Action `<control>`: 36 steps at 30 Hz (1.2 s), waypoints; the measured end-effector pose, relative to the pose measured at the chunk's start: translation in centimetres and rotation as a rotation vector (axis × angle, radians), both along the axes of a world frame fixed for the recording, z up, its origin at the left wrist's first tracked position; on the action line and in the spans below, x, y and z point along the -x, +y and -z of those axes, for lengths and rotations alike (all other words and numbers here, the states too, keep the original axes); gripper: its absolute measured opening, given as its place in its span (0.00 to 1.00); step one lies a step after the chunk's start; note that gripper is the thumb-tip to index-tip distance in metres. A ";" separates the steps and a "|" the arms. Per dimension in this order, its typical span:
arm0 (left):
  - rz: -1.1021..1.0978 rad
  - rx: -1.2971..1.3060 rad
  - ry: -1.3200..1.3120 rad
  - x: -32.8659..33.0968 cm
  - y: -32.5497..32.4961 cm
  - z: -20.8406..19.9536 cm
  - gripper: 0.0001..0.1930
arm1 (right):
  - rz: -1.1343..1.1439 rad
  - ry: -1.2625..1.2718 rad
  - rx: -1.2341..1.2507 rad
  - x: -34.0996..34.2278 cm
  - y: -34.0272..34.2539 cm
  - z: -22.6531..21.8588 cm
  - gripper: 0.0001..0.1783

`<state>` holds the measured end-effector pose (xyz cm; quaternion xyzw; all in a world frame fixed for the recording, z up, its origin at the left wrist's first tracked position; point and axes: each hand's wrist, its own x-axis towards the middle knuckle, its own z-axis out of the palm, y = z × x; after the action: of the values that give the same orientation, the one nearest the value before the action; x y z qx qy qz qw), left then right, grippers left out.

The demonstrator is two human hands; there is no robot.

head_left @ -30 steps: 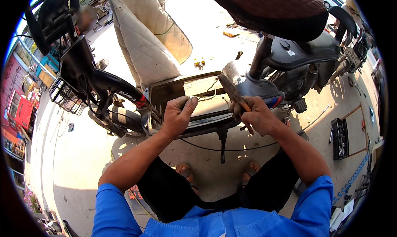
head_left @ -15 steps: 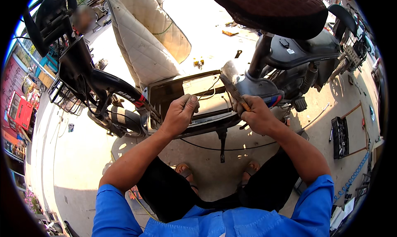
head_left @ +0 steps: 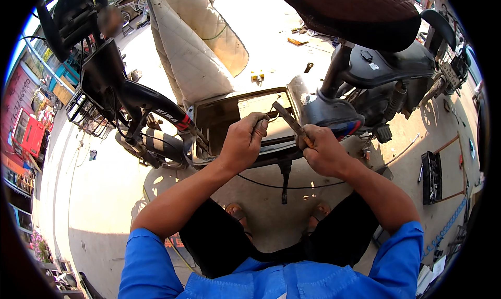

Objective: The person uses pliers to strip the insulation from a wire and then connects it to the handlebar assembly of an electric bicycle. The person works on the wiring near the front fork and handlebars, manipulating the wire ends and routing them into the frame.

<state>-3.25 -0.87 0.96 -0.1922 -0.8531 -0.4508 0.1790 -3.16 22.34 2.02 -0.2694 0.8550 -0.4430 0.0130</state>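
Note:
Both my hands are over the open floor compartment (head_left: 245,98) of an electric scooter. My right hand (head_left: 324,152) is closed round a long, narrow tool (head_left: 287,117) with a dark, worn metal end and an orange grip. The tool's end points up and left, toward my other hand. My left hand (head_left: 244,142) is closed with the thumb on top; whatever it may hold is hidden by the fingers. A thin dark wire shows close beside its thumb. Inside the compartment lies a pale, flat-topped block (head_left: 255,105).
The scooter's front frame (head_left: 151,103) stands left; its brown quilted seat (head_left: 355,17) is raised at right. A quilted cover (head_left: 193,43) hangs behind the compartment. The kickstand (head_left: 284,181) points down before my feet. A black tool case (head_left: 431,176) lies open on the ground at right.
My left hand has moved right, closer to the tool's end. The right hand still grips the tool and has shifted slightly toward the left hand. The whole view has shifted a little.

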 end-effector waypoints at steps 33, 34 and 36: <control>0.453 -0.335 -0.869 -0.5 -4.6 -1.0 0.22 | -0.468 -0.975 0.281 0.5 3.3 -2.2 0.23; 0.458 -0.302 -0.867 -0.6 -4.8 -1.0 0.23 | -0.498 -0.955 0.257 0.8 3.4 -1.7 0.24; 0.505 -0.289 -0.883 -0.7 -5.1 -1.2 0.21 | -0.540 -0.933 0.213 1.1 3.4 -1.2 0.26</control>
<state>-2.58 -5.96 2.14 -0.1569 -0.7034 -0.6311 -0.2870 -4.22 25.77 3.24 -0.2540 0.6097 -0.5803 0.4764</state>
